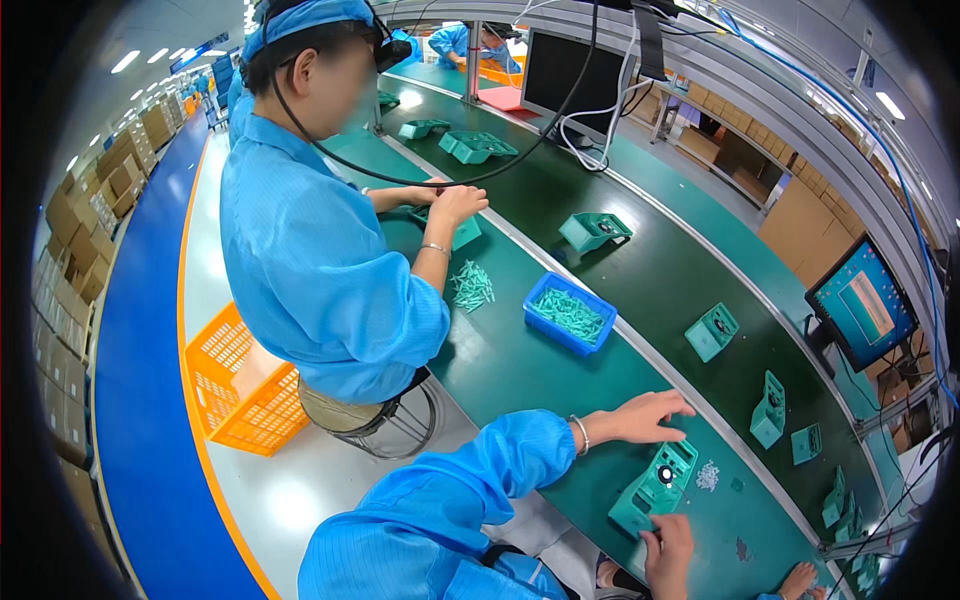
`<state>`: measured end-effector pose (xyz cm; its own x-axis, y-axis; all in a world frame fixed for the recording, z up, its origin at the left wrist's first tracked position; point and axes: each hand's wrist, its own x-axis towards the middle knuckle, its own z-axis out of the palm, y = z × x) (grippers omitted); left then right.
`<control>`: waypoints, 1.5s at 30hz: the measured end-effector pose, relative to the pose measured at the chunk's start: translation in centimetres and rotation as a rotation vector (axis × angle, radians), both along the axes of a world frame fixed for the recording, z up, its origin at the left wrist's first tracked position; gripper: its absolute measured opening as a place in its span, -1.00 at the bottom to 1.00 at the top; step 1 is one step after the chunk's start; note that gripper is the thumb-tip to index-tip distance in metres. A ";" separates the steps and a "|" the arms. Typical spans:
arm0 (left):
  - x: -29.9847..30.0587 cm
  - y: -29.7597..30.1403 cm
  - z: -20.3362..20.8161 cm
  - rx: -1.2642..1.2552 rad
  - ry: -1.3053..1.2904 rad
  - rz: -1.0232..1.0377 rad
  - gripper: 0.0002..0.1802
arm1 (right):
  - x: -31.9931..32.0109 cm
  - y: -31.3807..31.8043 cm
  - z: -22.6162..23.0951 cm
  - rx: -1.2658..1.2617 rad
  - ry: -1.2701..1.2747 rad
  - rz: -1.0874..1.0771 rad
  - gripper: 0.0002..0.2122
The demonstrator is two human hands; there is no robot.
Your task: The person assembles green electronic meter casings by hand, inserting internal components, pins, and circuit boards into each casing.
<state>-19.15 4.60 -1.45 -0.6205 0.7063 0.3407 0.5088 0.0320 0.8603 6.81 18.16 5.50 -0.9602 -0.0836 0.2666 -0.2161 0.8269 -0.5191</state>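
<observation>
A green plastic housing [655, 487] with a round black part in it lies on the green worktable [500, 370] in front of me. My right hand [668, 545] comes in from the lower edge and grips the housing's near end. My left hand [650, 415], with a blue sleeve and a bracelet at the wrist, rests with fingers spread on the table just beyond the housing, holding nothing. A small heap of white parts [707, 475] lies right of the housing.
A seated co-worker in a blue coat [320, 250] works to my left, beside an orange crate [240, 385]. A blue bin [568, 313] holds pale green parts, with a loose pile [470, 285] nearby. More green housings [712, 332] ride the dark conveyor [650, 250]. A monitor [865, 305] stands at the right.
</observation>
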 end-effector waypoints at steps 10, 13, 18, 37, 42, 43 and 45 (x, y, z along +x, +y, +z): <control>-0.3 0.9 -1.2 -0.070 0.188 -0.016 -0.77 | -0.9 5.5 -4.0 -0.269 0.080 -0.452 -0.64; -0.2 1.2 -1.4 -0.035 0.188 -0.001 -0.83 | -1.1 11.6 -7.5 -0.272 0.225 -0.647 -0.66; -0.2 1.4 -1.8 -0.035 0.194 0.005 -0.85 | -1.4 14.8 -11.7 -0.376 0.176 -0.705 -0.64; -0.5 0.9 -1.5 -0.051 0.151 -0.024 -0.85 | -3.1 10.7 -9.4 -0.091 0.139 -0.693 -0.75; 0.0 1.0 -1.1 -0.069 0.168 -0.012 -0.84 | -2.7 11.1 -9.7 -0.105 0.138 -0.700 -0.74; 0.0 1.0 -1.1 -0.071 0.167 -0.013 -0.83 | -2.7 11.0 -9.7 -0.106 0.137 -0.700 -0.74; -0.1 0.9 -1.1 -0.079 0.171 -0.011 -0.82 | -2.8 10.9 -9.5 -0.100 0.128 -0.707 -0.74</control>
<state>-19.29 5.52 -2.54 -0.5501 0.7418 0.3836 0.6481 0.0895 0.7563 4.06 29.05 -4.04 -0.7364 0.5765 0.3541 0.2887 0.7411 -0.6061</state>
